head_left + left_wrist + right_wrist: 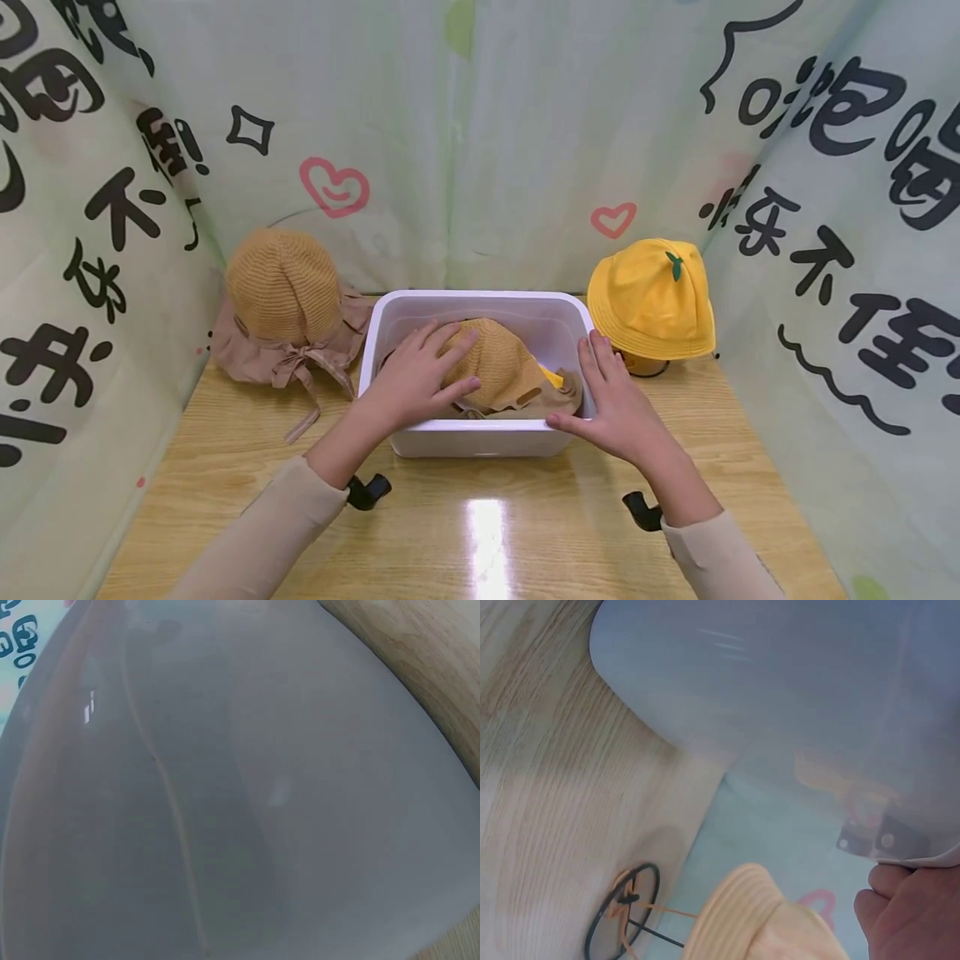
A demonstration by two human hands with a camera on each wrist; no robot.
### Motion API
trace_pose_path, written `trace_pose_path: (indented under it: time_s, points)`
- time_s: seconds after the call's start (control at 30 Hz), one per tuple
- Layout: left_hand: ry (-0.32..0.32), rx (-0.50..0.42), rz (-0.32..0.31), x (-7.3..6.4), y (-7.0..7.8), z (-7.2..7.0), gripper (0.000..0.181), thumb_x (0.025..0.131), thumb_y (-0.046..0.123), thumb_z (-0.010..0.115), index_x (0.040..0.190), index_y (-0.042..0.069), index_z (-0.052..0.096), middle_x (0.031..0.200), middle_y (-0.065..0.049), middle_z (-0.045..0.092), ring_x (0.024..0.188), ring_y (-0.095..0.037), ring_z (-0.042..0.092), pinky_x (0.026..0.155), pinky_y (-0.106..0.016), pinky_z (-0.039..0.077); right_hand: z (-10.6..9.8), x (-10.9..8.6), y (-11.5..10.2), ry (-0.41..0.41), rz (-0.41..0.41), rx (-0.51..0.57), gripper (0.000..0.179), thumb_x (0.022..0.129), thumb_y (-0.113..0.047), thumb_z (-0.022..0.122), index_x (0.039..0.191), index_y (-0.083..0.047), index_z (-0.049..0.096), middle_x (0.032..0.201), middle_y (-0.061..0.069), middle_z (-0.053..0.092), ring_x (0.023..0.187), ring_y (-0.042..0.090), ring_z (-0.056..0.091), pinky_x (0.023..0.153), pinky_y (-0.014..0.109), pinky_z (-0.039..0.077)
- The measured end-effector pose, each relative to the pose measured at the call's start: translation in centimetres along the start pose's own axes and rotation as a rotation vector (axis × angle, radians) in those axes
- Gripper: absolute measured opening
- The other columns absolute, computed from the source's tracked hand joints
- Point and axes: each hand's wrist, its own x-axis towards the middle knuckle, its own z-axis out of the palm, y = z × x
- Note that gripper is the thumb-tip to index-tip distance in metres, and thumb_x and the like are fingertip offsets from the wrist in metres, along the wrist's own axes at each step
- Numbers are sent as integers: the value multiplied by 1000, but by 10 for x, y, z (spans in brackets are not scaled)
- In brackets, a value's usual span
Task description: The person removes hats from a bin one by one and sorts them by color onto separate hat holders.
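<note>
In the head view, a white bin (480, 439) stood on a wood table (585, 542). A tan hat (491, 367) lay inside it, with a small yellow bit (552, 377) showing at its right side. The left hand (420, 379) was over the tan hat, with its fingers straight and spread wide. It had hold of nothing, and I could not tell if it touched the hat. The right hand (618, 404) was on the bin's right edge, with its fingers out long and its thumb by the front corner. It touched the bin but did not curl round it. A pink-brimmed hat (285, 287) with a bow sat just to the left of the bin. A yellow hat (652, 300) with a green leaf (674, 265) was up at the bin's right back corner. Cloth (525, 125) with black writing and pink hearts hung all round.

In the left wrist view, the bin's smooth wall filled almost everything, with wood at two corners. I could not see the left fingers there.

In the right wrist view, part of the right hand was right at the bin's edge. The yellow hat's brim was below, near a black ring base (628, 898) on the wood.
</note>
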Motion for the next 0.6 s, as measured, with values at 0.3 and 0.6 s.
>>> trace_pose_path:
  time_s: [0.3, 0.6]
  points:
    - [-105, -9, -18, 12, 6, 7, 57, 104, 55, 37, 155, 31, 37, 156, -16, 39, 143, -45, 34, 113, -59, 32, 1, 1, -1, 13, -6, 23, 121, 78, -73, 66, 161, -8, 6, 168, 11, -3, 154, 37, -1, 118, 63, 18]
    - [-228, -33, -26, 21, 15, 15, 56, 102, 58, 38, 153, 34, 42, 154, -16, 41, 141, -43, 36, 109, -62, 36, -1, -1, -2, 23, -9, 22, 119, 78, -72, 67, 161, -8, 8, 168, 13, -2, 153, 39, 1, 117, 64, 19]
